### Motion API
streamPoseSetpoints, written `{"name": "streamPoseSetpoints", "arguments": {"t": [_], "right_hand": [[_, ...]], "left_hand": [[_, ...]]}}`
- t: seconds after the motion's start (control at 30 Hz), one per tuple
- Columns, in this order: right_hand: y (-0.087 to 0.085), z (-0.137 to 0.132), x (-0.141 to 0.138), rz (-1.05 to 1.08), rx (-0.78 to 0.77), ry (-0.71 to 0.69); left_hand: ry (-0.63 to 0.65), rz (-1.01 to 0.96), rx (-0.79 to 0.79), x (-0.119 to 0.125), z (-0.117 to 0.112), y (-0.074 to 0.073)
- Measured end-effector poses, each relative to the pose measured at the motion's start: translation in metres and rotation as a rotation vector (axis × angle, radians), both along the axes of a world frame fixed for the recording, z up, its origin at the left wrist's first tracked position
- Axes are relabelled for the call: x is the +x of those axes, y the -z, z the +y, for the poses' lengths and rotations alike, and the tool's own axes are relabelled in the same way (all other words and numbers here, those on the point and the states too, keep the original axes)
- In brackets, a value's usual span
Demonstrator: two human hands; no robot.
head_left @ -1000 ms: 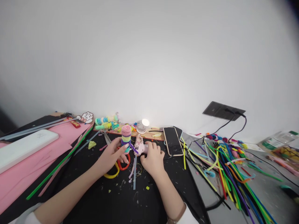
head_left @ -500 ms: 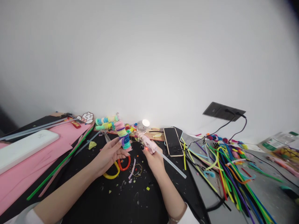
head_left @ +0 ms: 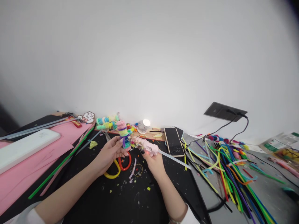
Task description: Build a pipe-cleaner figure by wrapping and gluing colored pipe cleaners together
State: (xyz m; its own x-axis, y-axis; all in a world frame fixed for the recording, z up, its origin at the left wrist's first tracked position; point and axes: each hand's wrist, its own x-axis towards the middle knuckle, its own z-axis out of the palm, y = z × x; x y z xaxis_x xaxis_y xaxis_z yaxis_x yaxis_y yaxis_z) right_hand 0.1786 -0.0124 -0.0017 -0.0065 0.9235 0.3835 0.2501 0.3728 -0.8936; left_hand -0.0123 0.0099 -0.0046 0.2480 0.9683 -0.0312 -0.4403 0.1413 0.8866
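Note:
My left hand (head_left: 113, 151) is closed around a roll of coiled pipe cleaners (head_left: 122, 128), pink, yellow, purple and teal, held upright. In my right hand (head_left: 153, 161) is a pink hot glue gun (head_left: 149, 147), a glue stick (head_left: 175, 159) jutting from its rear and a small red light glowing on it. The gun's nozzle end meets the side of the coil near the purple band; exact contact is hard to make out. Scissors (head_left: 112, 173) with yellow and red handles lie under my left hand. Similar colourful coils (head_left: 107, 119) rest behind it.
A phone (head_left: 174, 141) lies right of the glue gun, near a lit white lamp (head_left: 144, 126). Loose pipe cleaners (head_left: 230, 177) spread across the grey surface at right. At left are pink sheets (head_left: 56, 149) and a white power bank (head_left: 30, 149). Cables run to a wall socket (head_left: 225, 111).
The glue gun has swung to a flatter angle, and its nozzle end has moved left up to the coil. My left hand keeps its hold on the coil.

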Motion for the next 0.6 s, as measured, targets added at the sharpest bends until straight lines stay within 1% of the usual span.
{"name": "streamPoseSetpoints", "arguments": {"t": [0.17,0.3,0.6], "right_hand": [[-0.0001,-0.0010,-0.0006,-0.058,0.011,-0.009],[0.0001,-0.0011,-0.0009,-0.093,0.011,0.004],[-0.0017,-0.0001,-0.0012,-0.012,0.041,-0.013]], "left_hand": [[-0.003,0.049,0.007,0.0017,-0.0030,-0.0047],[-0.008,0.059,0.006,0.0022,-0.0027,-0.0043],[-0.006,0.064,-0.001,0.0036,-0.0030,-0.0063]]}}
